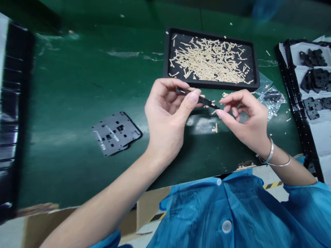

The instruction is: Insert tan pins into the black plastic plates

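Head view. Left hand is raised over the green desk, in front of the tray. Its grip is closed: thumb and forefinger pinch a pair of black tweezers near the rear end, with the other fingers curled beneath. The tweezers slant down to the right, clear of the desk, and the tip reaches the right hand.

On the right hand, thumb and forefinger are drawn close together about the tweezers' tip and the remaining fingers are bent inward. It cannot be told whether they pinch the tip or a small piece; too small to resolve. Two silver bangles sit on the right wrist.

A black tray lies just beyond the hands, heaped with pale beige strips; a few loose strips lie on the desk near it. A grey perforated plate lies flat to the left of the left hand, apart from it. A clear plastic bag of dark parts lies just right of the right hand. At the far right, black parts sit on white sheets. Blue smock in the foreground.
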Demonstrator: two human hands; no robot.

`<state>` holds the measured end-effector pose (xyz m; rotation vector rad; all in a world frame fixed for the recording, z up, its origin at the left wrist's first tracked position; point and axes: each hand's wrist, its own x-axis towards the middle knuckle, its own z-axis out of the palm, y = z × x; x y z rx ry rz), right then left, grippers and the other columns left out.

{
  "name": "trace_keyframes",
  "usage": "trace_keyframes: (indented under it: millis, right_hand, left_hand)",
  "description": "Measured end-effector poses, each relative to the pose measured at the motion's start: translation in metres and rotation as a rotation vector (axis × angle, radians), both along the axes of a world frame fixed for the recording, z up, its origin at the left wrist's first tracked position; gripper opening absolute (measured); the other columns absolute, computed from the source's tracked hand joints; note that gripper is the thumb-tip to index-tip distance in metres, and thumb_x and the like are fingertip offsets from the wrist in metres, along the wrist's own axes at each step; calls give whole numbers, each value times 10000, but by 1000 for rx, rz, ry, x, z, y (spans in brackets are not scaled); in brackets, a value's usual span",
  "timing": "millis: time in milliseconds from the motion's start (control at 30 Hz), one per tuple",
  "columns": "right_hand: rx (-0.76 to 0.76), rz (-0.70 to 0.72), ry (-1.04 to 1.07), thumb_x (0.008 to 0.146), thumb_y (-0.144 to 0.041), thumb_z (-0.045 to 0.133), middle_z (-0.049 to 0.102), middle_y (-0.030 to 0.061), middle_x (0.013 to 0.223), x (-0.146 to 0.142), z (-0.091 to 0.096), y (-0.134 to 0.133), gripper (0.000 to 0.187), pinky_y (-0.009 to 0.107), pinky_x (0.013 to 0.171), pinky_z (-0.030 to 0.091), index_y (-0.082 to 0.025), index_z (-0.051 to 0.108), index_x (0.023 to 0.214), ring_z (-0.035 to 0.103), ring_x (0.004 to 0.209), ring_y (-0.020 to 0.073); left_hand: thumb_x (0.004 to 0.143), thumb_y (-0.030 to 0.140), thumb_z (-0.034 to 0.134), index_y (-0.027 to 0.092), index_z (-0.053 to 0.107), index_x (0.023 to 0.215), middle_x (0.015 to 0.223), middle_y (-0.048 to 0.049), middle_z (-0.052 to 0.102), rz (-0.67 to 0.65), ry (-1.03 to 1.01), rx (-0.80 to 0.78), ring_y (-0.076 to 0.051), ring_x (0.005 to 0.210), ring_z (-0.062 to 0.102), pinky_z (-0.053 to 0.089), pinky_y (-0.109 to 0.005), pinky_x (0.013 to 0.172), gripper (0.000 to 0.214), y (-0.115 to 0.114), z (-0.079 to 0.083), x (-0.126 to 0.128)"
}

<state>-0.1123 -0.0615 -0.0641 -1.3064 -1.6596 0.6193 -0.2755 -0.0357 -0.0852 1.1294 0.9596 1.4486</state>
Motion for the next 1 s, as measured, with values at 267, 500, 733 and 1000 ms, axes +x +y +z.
trace_keyframes:
  millis: [267,500,733,1000]
  right_hand:
    - [90,23,-90,796,-177,694,586,-40,676,-2,0,-1,61,240,546,421,-185,633,798,435,528,69]
    - [189,-5,-184,797,-140,677,588,-37,661,-2,-2,-1,92,255,558,447,-198,617,758,486,561,92]
    - [284,-11,-295,834,-142,630,592,-31,655,-3,-3,-1,121,282,620,490,-206,594,738,556,600,120]
    - [213,-4,-265,834,-129,604,614,-13,679,-3,-3,-1,143,295,641,491,-218,565,730,569,617,136]
  left_hand:
    - [757,297,782,269,621,854,860,-9,666,-56,56,11,-166,833,677,601,-321,754,190,-2,-3,1]
    - [776,291,767,273,611,871,878,0,663,-50,72,53,-154,846,675,596,-326,775,183,-1,-5,1]
    - [781,282,762,280,602,878,898,6,649,-28,97,76,-158,884,671,590,-342,799,186,-3,-4,2]
    - [713,221,819,247,627,862,849,13,698,46,81,180,-143,830,690,581,-270,699,245,-2,-5,6]
